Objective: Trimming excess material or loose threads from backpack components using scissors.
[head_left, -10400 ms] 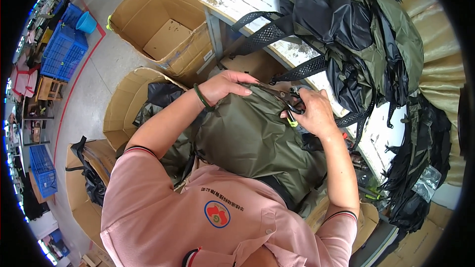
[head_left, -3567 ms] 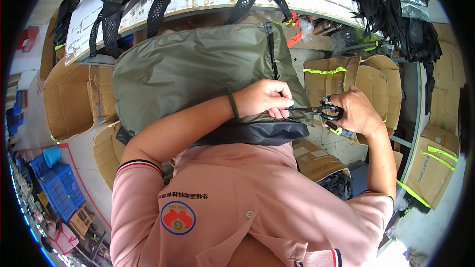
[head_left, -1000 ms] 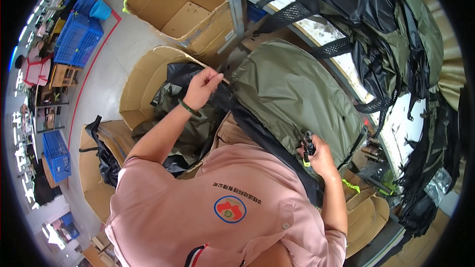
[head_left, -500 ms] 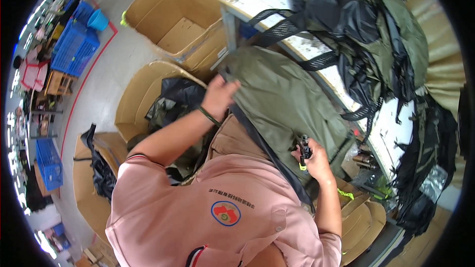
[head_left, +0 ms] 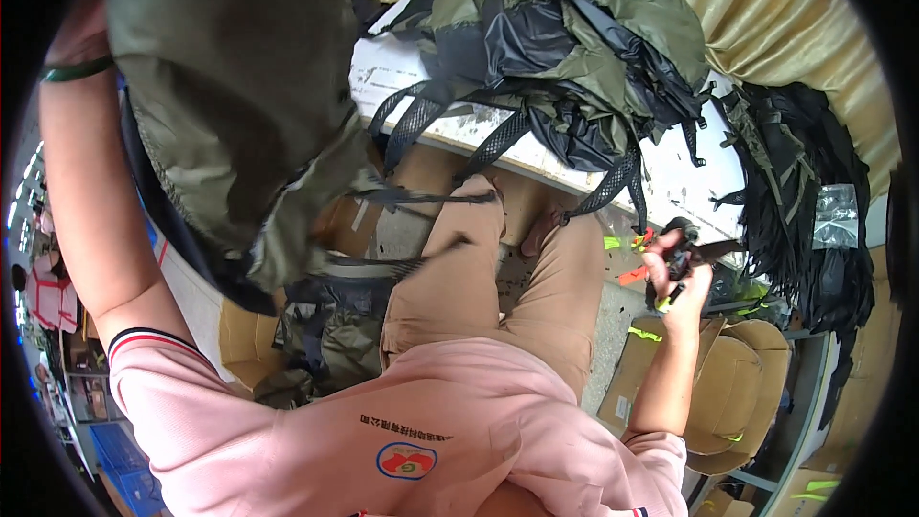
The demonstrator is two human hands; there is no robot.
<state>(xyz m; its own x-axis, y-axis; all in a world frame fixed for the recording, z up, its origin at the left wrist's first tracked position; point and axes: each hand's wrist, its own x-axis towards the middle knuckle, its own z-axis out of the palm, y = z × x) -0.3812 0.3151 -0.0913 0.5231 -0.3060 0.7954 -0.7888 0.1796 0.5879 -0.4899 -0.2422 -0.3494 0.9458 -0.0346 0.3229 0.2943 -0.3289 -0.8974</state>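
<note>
Left hand [head_left: 84, 24]: at the upper left, beside the fabric; its fingers are hidden, so I cannot tell how it grips.
Olive bag [head_left: 230, 86]: hangs in the air in front of the left arm, top out of view; its slick-looking cloth could slide if the hold is loose.
Brown carton [head_left: 247, 337]: below the bag; olive-and-black bags [head_left: 335, 330] lie just beside or in it, unclear which.
Loose black straps [head_left: 426, 196]: dangle from the bag across the lap, partly blurred; they could snag on a knee or the table edge.
Bag pile [head_left: 536, 38]: on the white table [head_left: 391, 62], mesh straps [head_left: 498, 146] over the edge.
Right hand [head_left: 678, 285]: wrapped around black-handled scissors [head_left: 691, 257], blades rightward; a careless swing could nick the black webbing bundle [head_left: 795, 182].
</note>
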